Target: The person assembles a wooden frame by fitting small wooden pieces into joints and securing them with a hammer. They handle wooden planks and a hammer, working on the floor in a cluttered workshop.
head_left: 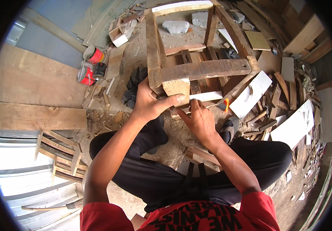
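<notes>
Above littered ground (181,134), the left hand (149,103) grips a pale block (176,87); the right hand (201,119) curls, contents unclear.

Left hand (147,103): fingers out of sight behind the pale block (176,87)
Right hand (201,120): curled, and what's in those fingertips? Can't tell
Red shirt (196,220): cut by the near edge
Litter (308,165), right: bits too small to name

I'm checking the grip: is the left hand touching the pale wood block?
Touching: the head view shows the left hand with its thumb lying across the pale wood block, near its lower end.
</notes>
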`<state>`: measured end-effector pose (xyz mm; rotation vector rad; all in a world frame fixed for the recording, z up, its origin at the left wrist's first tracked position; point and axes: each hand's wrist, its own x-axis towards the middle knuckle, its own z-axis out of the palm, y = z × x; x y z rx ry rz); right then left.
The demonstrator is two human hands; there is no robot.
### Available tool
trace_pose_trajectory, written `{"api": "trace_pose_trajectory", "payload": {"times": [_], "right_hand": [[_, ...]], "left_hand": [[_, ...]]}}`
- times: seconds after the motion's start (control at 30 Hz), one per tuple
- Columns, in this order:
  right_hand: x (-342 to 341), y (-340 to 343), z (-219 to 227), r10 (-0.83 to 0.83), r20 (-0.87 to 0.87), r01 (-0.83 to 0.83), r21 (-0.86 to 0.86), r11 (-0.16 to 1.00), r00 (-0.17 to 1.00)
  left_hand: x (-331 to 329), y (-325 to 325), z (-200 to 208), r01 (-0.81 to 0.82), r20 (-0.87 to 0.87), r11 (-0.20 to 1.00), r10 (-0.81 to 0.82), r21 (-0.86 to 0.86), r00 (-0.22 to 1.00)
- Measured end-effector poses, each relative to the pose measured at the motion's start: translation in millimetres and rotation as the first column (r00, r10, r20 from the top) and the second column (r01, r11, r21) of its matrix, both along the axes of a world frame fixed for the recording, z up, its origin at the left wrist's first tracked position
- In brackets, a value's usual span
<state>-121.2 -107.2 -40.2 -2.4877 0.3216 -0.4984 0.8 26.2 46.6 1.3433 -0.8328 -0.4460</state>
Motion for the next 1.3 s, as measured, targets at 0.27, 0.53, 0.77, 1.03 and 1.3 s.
{"api": "trace_pose_trajectory", "payload": {"times": [0.27, 0.53, 0.77, 1.03, 1.3], "right_hand": [[4.8, -2.8, -0.2, 0.008, -0.077, -0.004, 0.045, 0.999, 0.997], [9.8, 6.5, 16.8, 0.058, 0.213, -0.064, 0.025, 0.998, 0.975], [10.2, 11.5, 13.8, 0.077, 0.205, -0.110, 0.155, 0.982, 0.976], [8.1, 8.2, 19.5, 0.052, 0.131, -0.072, 0.148, 0.986, 0.990], [-43.7, -0.5, 123.8, 0.132, 0.285, -0.197, 0.213, 0.957, 0.950]], "left_hand": [[-0.5, 0.2, 4.5, 0.009, -0.002, 1.000, -0.009, 0.012, 1.000], [-1.4, 2.8, 5.0, 0.039, -0.059, 0.999, -0.037, 0.026, 0.998], [-0.7, 8.1, -2.5, 0.046, -0.052, 0.999, -0.045, 0.014, 0.998], [-1.2, 5.6, -1.2, 0.034, -0.027, 0.999, -0.034, -0.018, 0.999], [3.4, 9.6, 3.1, 0.069, 0.025, 0.993, -0.066, -0.099, 0.997]]}}
